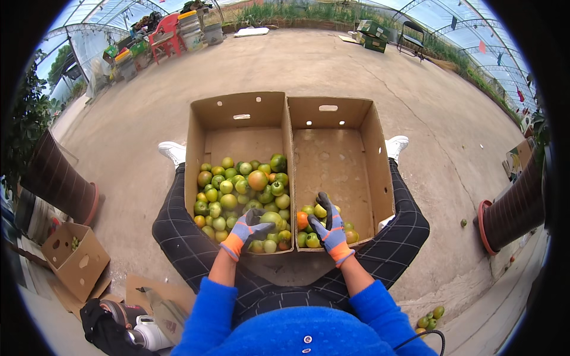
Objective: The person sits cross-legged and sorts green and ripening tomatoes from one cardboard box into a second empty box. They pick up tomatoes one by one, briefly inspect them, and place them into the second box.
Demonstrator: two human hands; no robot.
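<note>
Two open cardboard boxes stand side by side between my legs. The left box (240, 111) holds many green, yellowish and orange-tinged tomatoes (229, 201), heaped in its near part. In the right box (331, 160), several tomatoes lie at the near end, among them an orange-red one (302, 220). My left hand (246, 229), in a grey-blue glove with dark fingers and an orange cuff, has its fingers and thumb around a large green tomato (271, 219) over the left box. My right hand (330, 229), gloved alike, reaches into the right box, thumb and fingers apart, beside a yellow-green tomato (320, 211).
Tall brown planters (60, 178) flank me on both sides. A smaller cardboard box (76, 258), a white jug (151, 331) and dark cloth lie at lower left. Loose tomatoes (431, 321) rest on the floor at lower right. A red chair (167, 33) and buckets stand far back.
</note>
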